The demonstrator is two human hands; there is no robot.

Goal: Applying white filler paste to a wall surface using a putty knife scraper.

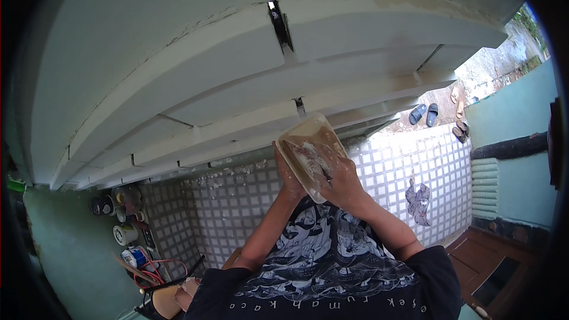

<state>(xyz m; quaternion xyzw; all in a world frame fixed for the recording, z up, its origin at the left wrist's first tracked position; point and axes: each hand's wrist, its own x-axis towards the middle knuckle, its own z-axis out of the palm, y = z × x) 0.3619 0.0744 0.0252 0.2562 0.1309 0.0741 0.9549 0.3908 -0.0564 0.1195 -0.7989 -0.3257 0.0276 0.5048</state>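
Observation:
In front of my chest is a cream rectangular plastic tray (317,127), smeared inside with white paste. My left hand (289,175) is wrapped round its left side. My right hand (341,184) is over the tray's lower right, its fingers bent round something dark and white-smeared that I cannot make out. The tray sits just below white-painted stepped boards (367,35), which have narrow dark slots and cracks along their seams.
Below lies a tiled floor (219,225) with white flakes and a crumpled cloth (419,204). Sandals (432,115) lie at the back right. Buckets (124,234) and a red hose (172,261) line the left wall. A brown wooden door (474,249) is at lower right.

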